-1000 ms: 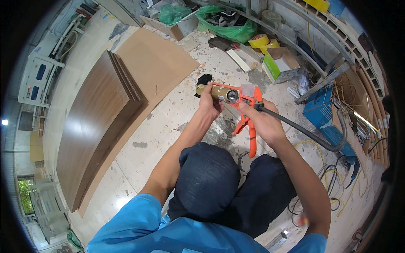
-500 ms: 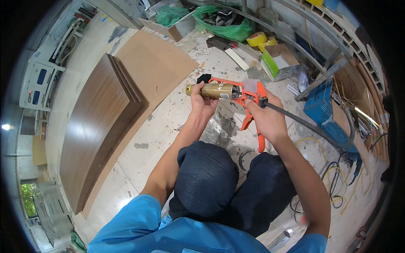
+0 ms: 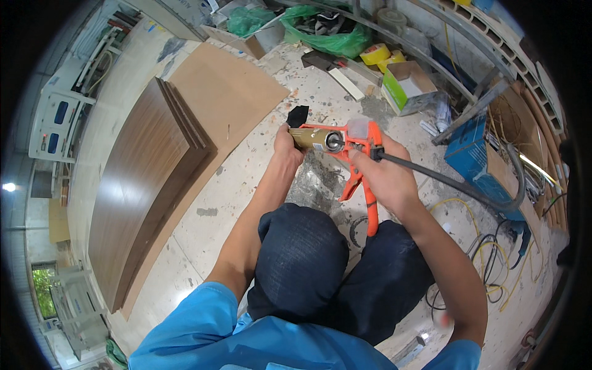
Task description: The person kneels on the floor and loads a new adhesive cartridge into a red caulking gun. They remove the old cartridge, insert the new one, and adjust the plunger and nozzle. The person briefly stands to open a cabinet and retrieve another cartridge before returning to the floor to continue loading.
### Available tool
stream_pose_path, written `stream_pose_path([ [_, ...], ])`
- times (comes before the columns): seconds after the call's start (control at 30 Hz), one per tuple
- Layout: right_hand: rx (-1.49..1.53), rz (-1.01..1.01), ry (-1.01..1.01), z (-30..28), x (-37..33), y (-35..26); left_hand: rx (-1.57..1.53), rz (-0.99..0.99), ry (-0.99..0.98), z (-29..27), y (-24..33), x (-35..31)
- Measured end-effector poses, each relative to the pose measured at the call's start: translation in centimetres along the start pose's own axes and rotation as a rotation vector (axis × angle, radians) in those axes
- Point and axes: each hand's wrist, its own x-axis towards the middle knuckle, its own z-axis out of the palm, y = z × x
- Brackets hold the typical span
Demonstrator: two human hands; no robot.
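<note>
An orange caulking gun point(image 3: 356, 179) is held above the floor in front of my knees. My right hand point(image 3: 390, 179) closes round its rear end by the spring, the thumb near the rod. A gold sealant cartridge point(image 3: 311, 138) lies along the gun's frame, its open rear end toward the plunger; whether it is fully seated I cannot tell. My left hand point(image 3: 288, 147) grips the cartridge's front end, its fingertips partly hidden. A black piece point(image 3: 298, 116) shows at the gun's front. The long dark rod point(image 3: 441, 179) runs back to a hooked end at the right.
Stacked brown wood panels point(image 3: 145, 185) lie on a cardboard sheet point(image 3: 228, 86) at the left. A green-and-white open box point(image 3: 407, 89), yellow tape rolls point(image 3: 375, 54) and a green plastic bag point(image 3: 327, 34) stand beyond. At the right are a blue box point(image 3: 465, 151) and tangled cables point(image 3: 490, 265).
The caulking gun has shifted left and a little toward me, its handle lower. My left hand has moved from round the cartridge's middle to its front end; the cartridge's rear end now faces me more.
</note>
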Motion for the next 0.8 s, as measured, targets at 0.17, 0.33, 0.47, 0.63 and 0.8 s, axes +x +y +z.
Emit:
stream_pose_path([
  [0.17, -0.161, -0.048, -0.034, -0.3, -0.4, -0.3, 0.275, 0.041, -0.046, -1.1, 0.7, 0.6],
  [0.33, -0.152, -0.171, -0.063, 0.1, -1.1, -0.7, 0.277, 0.006, -0.048, -0.9, -0.1, 0.9],
  [0.47, -0.266, -0.338, -0.102, 0.4, -2.0, -0.9, 0.167, 0.032, -0.063, -1.0, -0.3, 1.2],
  [0.63, -0.109, -0.136, -0.119, -0.1, -2.1, -1.0, 0.093, 0.050, -0.051, -2.3, 0.0, 1.3],
  [0.8, -0.344, -0.392, -0.079, 0.7, -1.9, -0.1, 0.167, -0.179, -0.267, -1.0, -0.2, -0.7],
])
